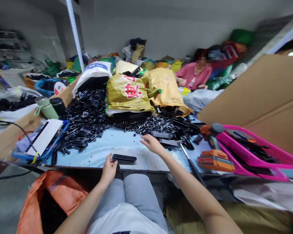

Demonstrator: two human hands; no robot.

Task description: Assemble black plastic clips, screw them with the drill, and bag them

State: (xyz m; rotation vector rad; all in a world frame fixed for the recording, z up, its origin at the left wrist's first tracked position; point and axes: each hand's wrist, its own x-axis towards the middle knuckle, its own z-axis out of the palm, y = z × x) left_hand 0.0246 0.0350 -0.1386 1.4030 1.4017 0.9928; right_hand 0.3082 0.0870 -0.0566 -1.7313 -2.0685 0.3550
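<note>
Pinching the left end of a black casing (127, 158), the left hand (109, 169) is resting at the worktable's (114, 139) near edge, open room lying beyond; farther right, the right hand (151, 144) is holding its fingers bent, any grip being impossible to tell.

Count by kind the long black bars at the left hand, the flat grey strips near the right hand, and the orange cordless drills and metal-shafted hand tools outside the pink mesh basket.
Long black round-ended bar: 1
Flat grey strips: 2
Orange-and-grey cordless drill: 1
Metal-shafted hand tool: 1
Total: 5
</note>
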